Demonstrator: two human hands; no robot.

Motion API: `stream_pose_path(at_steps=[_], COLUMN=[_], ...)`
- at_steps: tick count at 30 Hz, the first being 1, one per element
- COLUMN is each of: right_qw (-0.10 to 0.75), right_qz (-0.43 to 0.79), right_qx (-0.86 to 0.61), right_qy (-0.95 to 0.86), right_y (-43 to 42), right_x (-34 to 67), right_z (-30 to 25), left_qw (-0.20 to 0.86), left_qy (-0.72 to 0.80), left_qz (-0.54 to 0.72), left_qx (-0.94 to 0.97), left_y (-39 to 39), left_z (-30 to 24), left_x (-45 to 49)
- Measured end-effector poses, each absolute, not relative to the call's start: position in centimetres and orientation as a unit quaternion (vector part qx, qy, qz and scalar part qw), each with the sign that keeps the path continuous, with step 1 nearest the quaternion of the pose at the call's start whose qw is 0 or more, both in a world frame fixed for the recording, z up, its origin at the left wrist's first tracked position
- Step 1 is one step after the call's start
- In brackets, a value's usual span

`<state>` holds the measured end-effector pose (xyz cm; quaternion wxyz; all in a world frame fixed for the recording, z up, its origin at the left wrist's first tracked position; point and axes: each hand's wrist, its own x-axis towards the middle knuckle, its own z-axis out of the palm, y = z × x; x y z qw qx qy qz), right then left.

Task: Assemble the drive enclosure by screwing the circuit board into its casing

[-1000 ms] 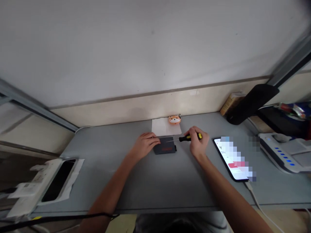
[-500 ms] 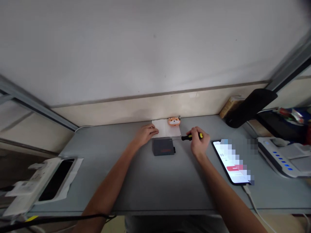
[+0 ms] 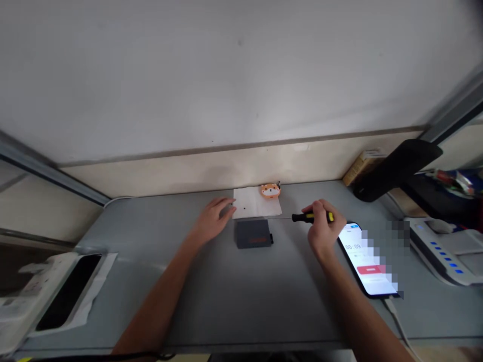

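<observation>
The left hand [image 3: 212,219] has shifted toward nine o'clock, to the edge of the paper [image 3: 247,196], fingers parted; the right hand [image 3: 326,227], clamped on the screwdriver [image 3: 302,217], has drawn toward three. The box [image 3: 252,232] lies at four o'clock from the nearer left hand, nine from the right.

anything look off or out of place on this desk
Nothing looks spilled or damaged. What stands out is a small dark speck on the white paper, near the left hand; it's too small to identify.
</observation>
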<state>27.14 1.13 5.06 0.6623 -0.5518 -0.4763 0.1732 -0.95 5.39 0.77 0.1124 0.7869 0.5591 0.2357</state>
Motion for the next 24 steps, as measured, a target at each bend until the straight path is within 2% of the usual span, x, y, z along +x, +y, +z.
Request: stream_pose_path(at_steps=[4,13,24], right_qw=[0.649,0.603,0.608], right_qz=[0.167,0.144,0.125], right_qx=[-0.555,-0.543,-0.55], right_qy=[-0.493,-0.566,-0.559], right_y=[1.0,0.7,1.0], right_x=[26.8,26.5,26.9], right_z=[4.9,4.2,4.2], left_qw=[0.105,0.076,0.078], left_qy=[0.593,0.517,0.492], left_qz=[0.231,0.177,0.14], left_qx=[0.765,0.834,0.856], left_y=[6.8,7.5,6.3], left_z=[0.0,1.1,2.3], left_x=[-1.4,-1.6,1.3])
